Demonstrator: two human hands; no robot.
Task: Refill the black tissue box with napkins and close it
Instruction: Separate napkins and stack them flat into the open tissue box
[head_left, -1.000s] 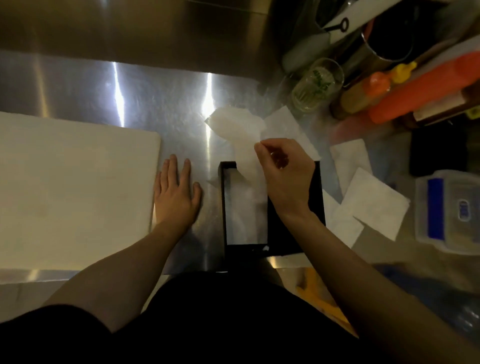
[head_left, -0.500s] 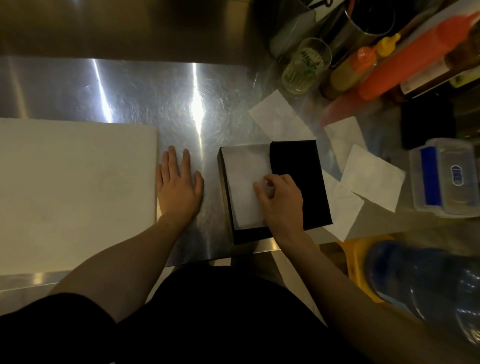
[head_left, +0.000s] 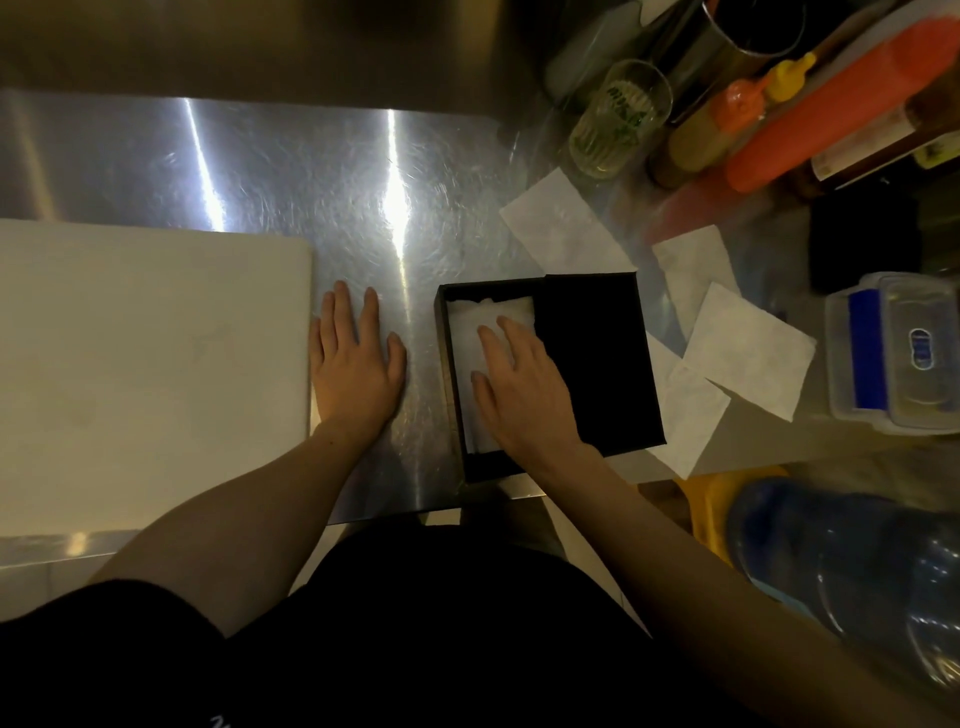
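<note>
Partly refilled: black tissue box (head_left: 452, 374) sitting at the table's (head_left: 270, 171) near edge, right of middle, with white napkins (head_left: 467, 338) pressed flat inside under the right hand (head_left: 524, 384), fingers spread, gripping nothing. Left hand (head_left: 353, 369) resting palm-down and spread on the table between the white board (head_left: 145, 364) and the box, holding nothing. Still to do, judging from the layout: gather the loose napkins (head_left: 748, 348) scattered toward the table's right side, add them, then slide the black lid (head_left: 597, 358), now covering only the right part, fully shut.
</note>
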